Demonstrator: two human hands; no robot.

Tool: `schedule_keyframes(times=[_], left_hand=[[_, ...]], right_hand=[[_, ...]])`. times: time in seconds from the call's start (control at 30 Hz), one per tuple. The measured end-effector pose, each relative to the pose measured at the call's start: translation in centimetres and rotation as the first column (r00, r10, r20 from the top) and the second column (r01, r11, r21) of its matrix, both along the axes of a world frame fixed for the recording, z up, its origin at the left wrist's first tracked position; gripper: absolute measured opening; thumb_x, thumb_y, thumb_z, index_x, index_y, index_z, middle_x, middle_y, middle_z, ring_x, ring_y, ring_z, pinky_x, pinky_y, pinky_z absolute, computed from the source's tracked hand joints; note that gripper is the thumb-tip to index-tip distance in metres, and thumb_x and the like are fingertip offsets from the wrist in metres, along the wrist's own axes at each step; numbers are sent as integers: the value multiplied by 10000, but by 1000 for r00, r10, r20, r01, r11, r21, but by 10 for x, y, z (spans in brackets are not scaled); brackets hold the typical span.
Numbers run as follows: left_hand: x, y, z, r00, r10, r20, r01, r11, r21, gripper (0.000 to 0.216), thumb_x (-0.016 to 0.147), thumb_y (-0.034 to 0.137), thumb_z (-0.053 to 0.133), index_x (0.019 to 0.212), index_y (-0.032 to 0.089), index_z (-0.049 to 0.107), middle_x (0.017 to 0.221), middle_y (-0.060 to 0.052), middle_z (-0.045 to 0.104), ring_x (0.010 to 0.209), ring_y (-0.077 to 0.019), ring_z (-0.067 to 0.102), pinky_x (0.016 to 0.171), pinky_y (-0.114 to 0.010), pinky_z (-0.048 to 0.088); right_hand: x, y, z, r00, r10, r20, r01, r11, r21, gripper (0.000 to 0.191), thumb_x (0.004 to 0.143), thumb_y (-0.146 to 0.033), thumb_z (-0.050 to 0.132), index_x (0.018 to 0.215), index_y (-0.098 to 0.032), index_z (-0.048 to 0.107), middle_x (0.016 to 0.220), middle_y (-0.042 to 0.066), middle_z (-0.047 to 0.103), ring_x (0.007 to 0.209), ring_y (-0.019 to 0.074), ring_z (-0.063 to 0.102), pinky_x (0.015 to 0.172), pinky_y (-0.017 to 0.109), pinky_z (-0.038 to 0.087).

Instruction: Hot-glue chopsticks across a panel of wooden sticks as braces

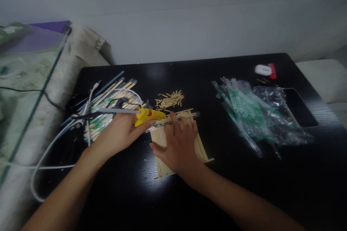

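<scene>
My left hand (119, 130) is closed around a yellow hot glue gun (145, 115), its nozzle pointing right over the far edge of a flat panel of wooden chopsticks (159, 151). A pale glue stick (114, 110) protrudes from the gun's rear. Fingers spread, my right hand (179, 140) lies on the panel, its fingertips near the far edge. A strip of clear wrapper with chopsticks in it (192, 114) lies across that edge, partly hidden by both hands. Just beyond the panel is a heap of short cut stick pieces (172, 99).
Wrapped chopsticks (94, 126) and a white cable (51, 148) lie at left, near a glass-topped surface (29, 79). On the right of the black table (230, 187) are crumpled plastic wrappers (249, 112), a phone (300, 108), a white case (262, 70) and a red item (273, 71).
</scene>
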State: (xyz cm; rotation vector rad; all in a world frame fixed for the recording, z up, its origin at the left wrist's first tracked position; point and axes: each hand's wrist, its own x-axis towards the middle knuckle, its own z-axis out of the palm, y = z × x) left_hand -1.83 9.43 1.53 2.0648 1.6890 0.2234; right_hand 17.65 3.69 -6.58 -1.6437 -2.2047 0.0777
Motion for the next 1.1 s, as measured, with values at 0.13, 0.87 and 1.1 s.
schedule_keyframes(times=[0.13, 0.87, 1.1], left_hand=[[-2, -1, -1, 1000, -11, 16, 12, 1000, -17, 537, 978, 637, 529, 651, 216, 595, 497, 23, 487, 490, -138, 446, 506, -291, 297], [2, -3, -1, 998, 6, 55, -3, 998, -58, 548, 970, 644, 516, 701, 197, 681, 559, 5, 564, 522, -134, 488, 513, -276, 331], [-1, -3, -1, 999, 1, 51, -1, 1000, -18, 566, 975, 659, 519, 630, 218, 600, 520, 19, 537, 495, -128, 473, 501, -276, 314]], right_hand=[[0, 0, 0, 1000, 4, 4, -4, 1000, -26, 561, 880, -722, 638, 1160, -236, 658, 1565, 174, 533, 1385, 443, 414, 1148, 719, 232], [0, 0, 1, 1000, -3, 4, 3, 999, -32, 582, 859, -727, 669, 1189, -248, 656, 1575, 185, 504, 1389, 441, 399, 1152, 721, 225], [0, 1, 4, 1000, -5, 21, 6, 997, -77, 588, 844, -727, 686, 1186, -250, 658, 1588, 182, 484, 1388, 455, 386, 1145, 726, 232]])
